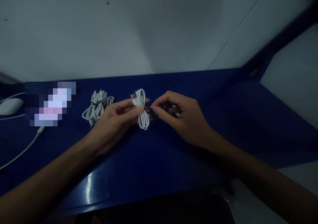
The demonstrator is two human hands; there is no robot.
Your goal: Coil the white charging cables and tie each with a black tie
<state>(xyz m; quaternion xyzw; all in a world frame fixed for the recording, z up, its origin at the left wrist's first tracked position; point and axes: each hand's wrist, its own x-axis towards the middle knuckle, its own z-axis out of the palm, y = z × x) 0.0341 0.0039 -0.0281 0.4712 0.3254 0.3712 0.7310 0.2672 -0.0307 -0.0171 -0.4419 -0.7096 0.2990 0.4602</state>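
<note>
— Looking down through the head view, we see two bare forearms (49, 181) reaching in from the bottom edge over a glossy dark blue counter (159, 164). What sits in the hands?

— We see the left hand (114, 119) holding a coiled white cable (142, 111), folded into a short upright hank. Its grip is clamped on the hank's middle, thumb in front and fingers behind, just above the counter near the centre of the view.

— And the right hand?

— We find the right hand (185, 119) just beside the coil, on its right. Its grip is closed: thumb and forefinger pinch a thin dark tie (148, 109) that meets the coil's waist. The other fingers curl inward. Something small and pale shows within them, too dim for us to tell.

— What lies around them?

— We see a bundle of white cables (97, 107) resting on the counter just beyond the left wrist, bound with dark ties. The bundle and the held coil are near each other but apart. At the far left edge sits a white mouse (10, 106), and a loose white cord (23, 151) trails across the counter toward the bottom left. A pale wall (124, 35) rises behind the counter. The room is dim.
</note>
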